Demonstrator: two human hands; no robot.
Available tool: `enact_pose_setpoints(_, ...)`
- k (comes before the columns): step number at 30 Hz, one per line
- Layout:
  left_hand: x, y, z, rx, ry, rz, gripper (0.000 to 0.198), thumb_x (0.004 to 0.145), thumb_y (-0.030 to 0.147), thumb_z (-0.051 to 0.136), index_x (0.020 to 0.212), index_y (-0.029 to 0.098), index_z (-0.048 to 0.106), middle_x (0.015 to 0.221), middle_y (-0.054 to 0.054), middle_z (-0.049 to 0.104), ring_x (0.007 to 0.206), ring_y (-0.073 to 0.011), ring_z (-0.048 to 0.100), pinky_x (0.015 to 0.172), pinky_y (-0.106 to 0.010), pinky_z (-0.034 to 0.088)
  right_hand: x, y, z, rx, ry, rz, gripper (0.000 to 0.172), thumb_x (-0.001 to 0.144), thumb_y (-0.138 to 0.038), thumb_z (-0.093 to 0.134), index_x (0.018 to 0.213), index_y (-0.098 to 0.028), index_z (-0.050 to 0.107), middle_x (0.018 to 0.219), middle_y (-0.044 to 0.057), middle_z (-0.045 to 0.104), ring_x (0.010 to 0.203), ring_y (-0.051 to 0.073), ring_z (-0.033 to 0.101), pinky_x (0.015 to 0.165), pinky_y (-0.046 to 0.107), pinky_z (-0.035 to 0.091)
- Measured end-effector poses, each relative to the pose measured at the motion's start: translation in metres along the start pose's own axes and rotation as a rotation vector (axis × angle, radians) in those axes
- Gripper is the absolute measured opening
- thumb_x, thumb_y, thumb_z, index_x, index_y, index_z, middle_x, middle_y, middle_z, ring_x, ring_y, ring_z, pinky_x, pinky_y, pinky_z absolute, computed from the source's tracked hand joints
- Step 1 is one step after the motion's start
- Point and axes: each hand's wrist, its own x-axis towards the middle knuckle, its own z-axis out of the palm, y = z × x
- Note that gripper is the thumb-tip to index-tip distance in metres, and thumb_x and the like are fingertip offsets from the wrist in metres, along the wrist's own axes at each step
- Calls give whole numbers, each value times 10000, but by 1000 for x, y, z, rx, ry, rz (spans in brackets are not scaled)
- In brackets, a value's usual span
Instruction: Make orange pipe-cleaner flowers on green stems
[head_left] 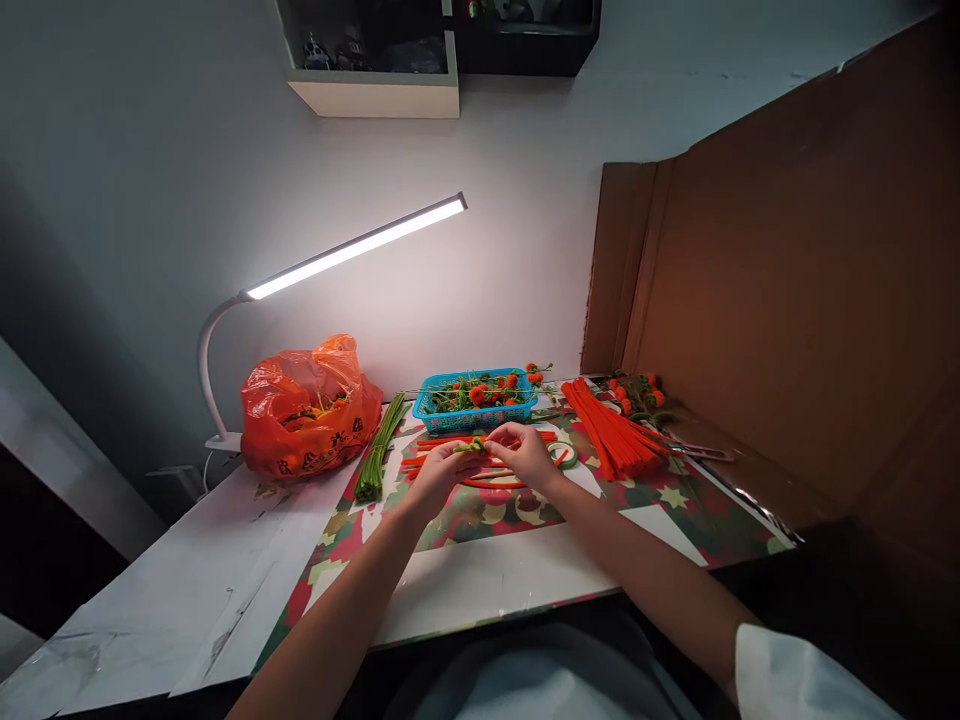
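Over the middle of the table, my left hand (444, 470) and my right hand (526, 456) meet with fingertips pinched. Between them is a small twisted piece of green pipe cleaner (471, 447), partly covered by the fingers. Beneath the hands lie several loose red pipe cleaners (420, 462). A roll of green tape (568, 456) rests just right of my right hand. Behind the hands stands a blue plastic basket (442, 421) holding small orange-red flowers on green stems (480, 395).
A bundle of green pipe cleaners (380, 450) lies left, beside an orange plastic bag (262, 430). Red pipe cleaners (611, 430) fan out at right, near more orange-red flowers (637, 395) and scissors (701, 452). A lit lamp (360, 245) arches above; a cardboard panel (765, 300) borders the right.
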Motion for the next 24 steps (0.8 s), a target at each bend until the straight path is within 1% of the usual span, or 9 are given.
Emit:
enact_pose_setpoints(3,-1,-1,1,50,-4,39,269,568,326,764,670,132,608,688,-48,688,705,-187,668,754,-325,504,1,5,1,121,-41,104,178,640,-321,653,667,-150,611,663,29,618,625,151,567,598,280,444)
enact_pose_setpoints(7,-1,-1,2,109,-28,99,302,631,396,718,704,142,572,695,-31,663,691,-176,654,733,-327,508,2,8,3,277,-25,176,206,603,-332,678,651,-155,585,643,7,601,627,140,562,613,271,448)
enact_pose_setpoints(11,-4,0,6,185,-27,253,307,659,364,706,789,177,501,727,9,627,681,-139,619,671,-270,497,1,8,6,389,-25,183,222,604,-322,682,709,-165,565,684,-3,594,666,133,563,648,265,461)
enact_pose_setpoints(14,-6,-1,9,272,-21,385,306,693,343,688,865,195,483,755,12,605,699,-127,596,651,-239,480,-1,9,7,356,-41,105,234,624,-297,669,790,-177,555,726,0,585,691,138,567,642,265,468)
enact_pose_setpoints(17,-7,-2,9,382,-14,464,264,734,352,647,896,196,508,817,-13,603,753,-141,592,663,-236,475,-3,8,5,199,-53,-6,237,675,-272,628,887,-185,570,760,3,587,700,139,564,630,260,459)
enact_pose_setpoints(19,-7,-2,8,450,-10,488,239,752,357,624,900,197,526,838,-22,607,761,-148,594,661,-236,471,-4,6,2,78,-69,-95,220,718,-254,589,929,-191,585,782,3,597,719,138,562,658,264,448)
enact_pose_setpoints(21,-7,-1,5,522,-7,502,230,764,354,607,919,199,534,827,-18,610,721,-141,590,644,-233,461,-5,2,-2,-23,-79,-191,171,763,-243,545,918,-194,600,798,5,602,746,139,554,687,265,432)
enact_pose_setpoints(23,-7,-1,3,590,-10,510,242,767,339,604,950,203,521,771,0,597,664,-127,566,618,-225,442,-5,-1,-6,-107,-68,-263,123,807,-242,494,836,-185,600,783,10,589,747,140,531,682,261,410)
enact_pose_setpoints(24,-7,-1,1,615,-16,513,249,767,331,605,958,204,510,742,9,585,645,-122,550,607,-220,434,-5,-1,-7,-146,-62,-288,133,822,-243,475,788,-180,587,764,11,577,738,140,517,671,258,397)
